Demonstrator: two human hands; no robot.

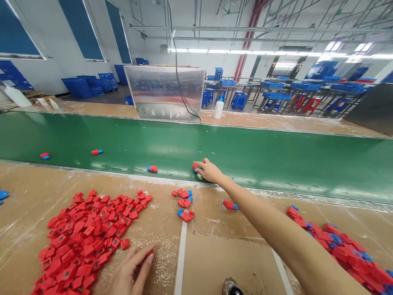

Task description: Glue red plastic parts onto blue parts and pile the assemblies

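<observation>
My right hand reaches out over the green conveyor belt, its thumb and fingertips closing on a small red-and-blue plastic piece. At the bottom, my left hand pinches a small red plastic piece beside a large heap of red plastic pieces. A smaller cluster of red-and-blue pieces lies between my hands on the bench. Several similar pieces ride on the belt. Another heap of red-and-blue pieces lies under my right arm's far side.
A bench covered in brown paper and plastic film runs along the near side of the belt. A dark round object sits at the bottom edge. A metal panel stands beyond the belt, with blue crates and stools behind it.
</observation>
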